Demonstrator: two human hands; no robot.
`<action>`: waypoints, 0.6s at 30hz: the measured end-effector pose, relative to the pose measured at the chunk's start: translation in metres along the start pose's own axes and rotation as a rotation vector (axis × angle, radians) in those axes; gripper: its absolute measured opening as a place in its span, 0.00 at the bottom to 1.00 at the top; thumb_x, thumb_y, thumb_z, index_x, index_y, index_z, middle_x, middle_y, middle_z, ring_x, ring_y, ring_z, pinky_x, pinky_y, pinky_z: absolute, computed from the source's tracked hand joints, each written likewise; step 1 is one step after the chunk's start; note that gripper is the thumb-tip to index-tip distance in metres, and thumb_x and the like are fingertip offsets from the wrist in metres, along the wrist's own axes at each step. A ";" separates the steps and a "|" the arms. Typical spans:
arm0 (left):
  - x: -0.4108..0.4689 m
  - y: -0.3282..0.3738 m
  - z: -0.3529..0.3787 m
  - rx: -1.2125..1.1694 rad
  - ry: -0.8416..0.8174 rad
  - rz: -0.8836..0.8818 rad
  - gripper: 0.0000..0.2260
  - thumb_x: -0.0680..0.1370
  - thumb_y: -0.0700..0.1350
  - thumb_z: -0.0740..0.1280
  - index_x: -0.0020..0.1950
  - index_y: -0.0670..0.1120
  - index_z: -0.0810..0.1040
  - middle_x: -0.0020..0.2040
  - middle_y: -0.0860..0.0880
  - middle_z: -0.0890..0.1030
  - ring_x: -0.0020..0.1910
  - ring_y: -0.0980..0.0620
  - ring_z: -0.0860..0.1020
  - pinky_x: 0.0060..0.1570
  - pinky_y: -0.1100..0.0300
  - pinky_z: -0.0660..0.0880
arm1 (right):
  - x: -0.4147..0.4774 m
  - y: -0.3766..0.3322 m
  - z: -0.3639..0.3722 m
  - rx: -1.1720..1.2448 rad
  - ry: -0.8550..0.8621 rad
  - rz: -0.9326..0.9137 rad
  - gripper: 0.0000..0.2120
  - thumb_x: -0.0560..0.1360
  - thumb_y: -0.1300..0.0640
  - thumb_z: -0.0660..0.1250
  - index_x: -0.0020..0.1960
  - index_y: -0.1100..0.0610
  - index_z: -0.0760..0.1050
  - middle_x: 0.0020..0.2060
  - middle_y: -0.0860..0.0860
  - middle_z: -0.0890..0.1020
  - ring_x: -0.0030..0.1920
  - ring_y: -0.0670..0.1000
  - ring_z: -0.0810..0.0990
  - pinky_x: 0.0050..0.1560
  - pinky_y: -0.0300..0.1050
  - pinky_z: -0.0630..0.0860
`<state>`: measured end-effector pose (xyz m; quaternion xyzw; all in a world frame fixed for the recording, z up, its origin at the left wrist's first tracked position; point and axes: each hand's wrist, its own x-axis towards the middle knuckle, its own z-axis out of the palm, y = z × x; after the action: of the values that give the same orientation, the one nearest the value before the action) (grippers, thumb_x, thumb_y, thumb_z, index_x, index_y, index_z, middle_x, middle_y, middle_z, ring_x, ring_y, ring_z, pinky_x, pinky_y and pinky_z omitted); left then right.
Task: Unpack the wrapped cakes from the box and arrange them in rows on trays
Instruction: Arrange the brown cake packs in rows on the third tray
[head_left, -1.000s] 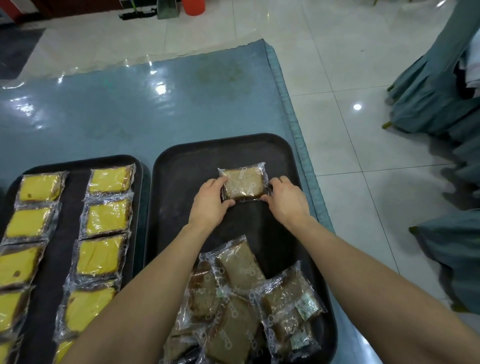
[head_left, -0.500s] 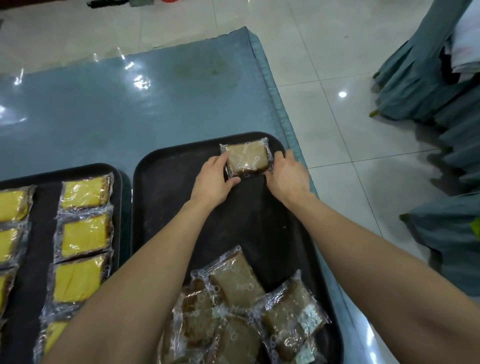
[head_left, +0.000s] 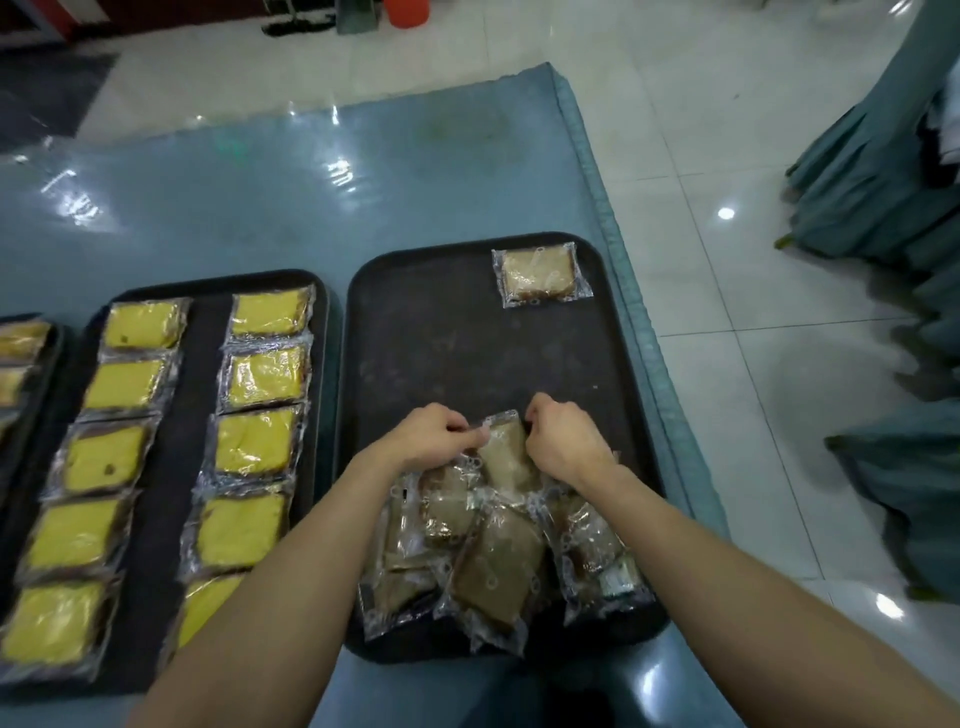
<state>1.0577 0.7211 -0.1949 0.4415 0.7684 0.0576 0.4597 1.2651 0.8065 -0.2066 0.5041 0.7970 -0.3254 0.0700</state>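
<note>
A black tray (head_left: 431, 332) lies in front of me with one wrapped brown cake (head_left: 540, 274) flat in its far right corner. A loose pile of wrapped brown cakes (head_left: 493, 561) fills the tray's near end. At the top of that pile, my left hand (head_left: 434, 436) and my right hand (head_left: 563, 441) pinch the two sides of another wrapped brown cake (head_left: 506, 454), fingers curled on its clear wrapper. The box is not in view.
To the left, a second black tray (head_left: 200, 332) holds two rows of wrapped yellow cakes (head_left: 260, 374). A third tray edge (head_left: 31, 332) shows at the far left. The blue table (head_left: 260, 197) ends at its right edge (head_left: 613, 234); draped chairs (head_left: 883, 171) stand beyond.
Both hands let go of the brown cake at the tray's far right corner and drew back to the pile, where they now pinch another wrapped cake.
</note>
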 end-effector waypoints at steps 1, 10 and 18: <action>-0.003 -0.001 0.002 0.006 0.000 0.021 0.19 0.80 0.68 0.69 0.46 0.55 0.87 0.43 0.53 0.87 0.46 0.53 0.84 0.45 0.55 0.78 | -0.005 -0.001 0.001 0.028 -0.010 0.014 0.15 0.80 0.59 0.61 0.65 0.55 0.77 0.54 0.58 0.85 0.55 0.63 0.84 0.53 0.54 0.80; -0.009 -0.033 -0.024 -0.410 0.511 -0.045 0.13 0.85 0.56 0.70 0.58 0.48 0.86 0.48 0.51 0.87 0.45 0.54 0.84 0.44 0.58 0.77 | -0.016 -0.030 0.010 0.212 0.117 -0.036 0.26 0.85 0.50 0.66 0.80 0.57 0.67 0.71 0.57 0.76 0.69 0.59 0.78 0.70 0.53 0.74; -0.007 -0.098 -0.027 -0.322 0.319 -0.162 0.29 0.78 0.47 0.79 0.76 0.46 0.73 0.50 0.49 0.88 0.51 0.48 0.87 0.58 0.45 0.84 | -0.004 -0.063 0.033 0.107 0.093 0.011 0.32 0.83 0.49 0.70 0.81 0.58 0.63 0.72 0.58 0.74 0.71 0.61 0.74 0.71 0.56 0.74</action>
<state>0.9767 0.6656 -0.2235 0.2846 0.8452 0.2114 0.4001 1.2061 0.7664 -0.2021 0.5259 0.7781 -0.3436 0.0077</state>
